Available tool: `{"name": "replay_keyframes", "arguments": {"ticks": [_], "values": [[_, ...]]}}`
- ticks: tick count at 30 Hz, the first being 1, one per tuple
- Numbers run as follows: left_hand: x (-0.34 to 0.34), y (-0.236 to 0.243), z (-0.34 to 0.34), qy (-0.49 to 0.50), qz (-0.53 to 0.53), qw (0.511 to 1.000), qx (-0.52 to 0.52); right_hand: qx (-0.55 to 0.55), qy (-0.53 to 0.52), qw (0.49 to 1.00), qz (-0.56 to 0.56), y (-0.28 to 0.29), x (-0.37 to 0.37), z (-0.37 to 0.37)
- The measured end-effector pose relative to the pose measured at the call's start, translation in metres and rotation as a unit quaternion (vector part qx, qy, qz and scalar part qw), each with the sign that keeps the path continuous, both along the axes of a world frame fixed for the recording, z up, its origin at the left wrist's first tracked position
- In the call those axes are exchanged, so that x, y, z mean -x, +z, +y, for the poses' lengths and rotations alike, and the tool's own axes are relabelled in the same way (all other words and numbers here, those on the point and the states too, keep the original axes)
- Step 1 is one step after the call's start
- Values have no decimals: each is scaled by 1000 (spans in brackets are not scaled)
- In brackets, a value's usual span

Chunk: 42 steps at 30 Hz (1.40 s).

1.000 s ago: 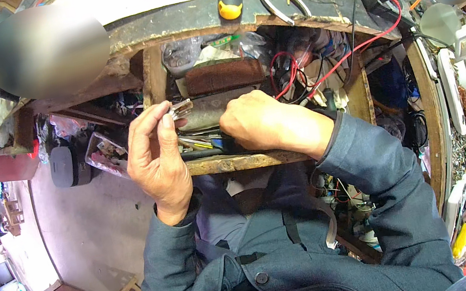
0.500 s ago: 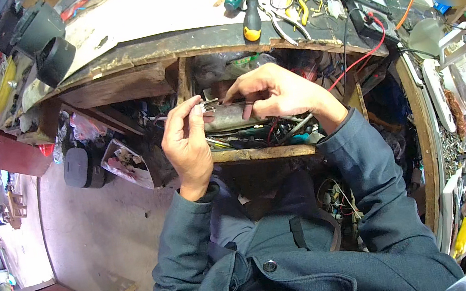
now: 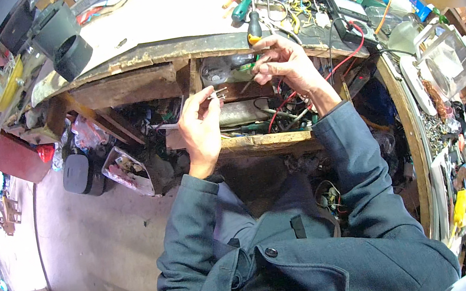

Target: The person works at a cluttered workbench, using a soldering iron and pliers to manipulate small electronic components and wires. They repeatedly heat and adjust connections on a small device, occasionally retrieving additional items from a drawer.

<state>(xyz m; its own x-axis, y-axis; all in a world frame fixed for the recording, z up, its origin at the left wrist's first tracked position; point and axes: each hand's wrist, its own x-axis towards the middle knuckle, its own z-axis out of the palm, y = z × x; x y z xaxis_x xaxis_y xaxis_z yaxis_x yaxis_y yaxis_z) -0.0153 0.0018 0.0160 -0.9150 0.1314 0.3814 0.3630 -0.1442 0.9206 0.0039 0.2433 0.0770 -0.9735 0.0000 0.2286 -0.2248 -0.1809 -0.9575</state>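
Note:
My left hand is closed in a pinch on a small part with thin metal prongs, too small to name. To its right, my right hand pinches a thin dark rod that slants down to the left; its kind cannot be made out. The hands are apart, both above an open wooden drawer packed with wires and tools. Just beyond my right fingers, a screwdriver with a black and yellow handle lies at the bench edge. A green-handled screwdriver is farther back.
The workbench spans the far side, with tangled wires and tools on its right. A black meter-like box with a red lead stands there. Dark bins are at far left. A litter-filled box and dark case sit on the floor.
My right hand has moved up and to the right, away from my left hand, with the thin rod now showing in its fingers. My left hand still pinches the pronged part.

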Motion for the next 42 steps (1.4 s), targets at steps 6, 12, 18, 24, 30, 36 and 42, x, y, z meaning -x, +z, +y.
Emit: {"name": "replay_keyframes", "arguments": {"ticks": [6,12,18,24,30,36,42], "values": [[5,-7,0,-8,0,999,43,-75,-23,997,-4,-7,-8,3],[10,-17,3,26,33,999,23,-47,-36,998,-6,-5,-14,-29],[8,-9,3,-14,-12,1000,-3,-5,-78,995,55,-22,-35,-47],[10,-7,3,-54,-57,997,4,30,-125,983,128,-33,-43,-67],[9,-7,3,-46,-25,998,43,-92,-140,973,158,-35,-46,-72],[11,-9,3,-44,-28,997,50,-105,-126,973,164,-37,-46,-74],[9,-7,2,-47,-26,997,52,-139,-137,967,167,-39,-44,-73]]}}
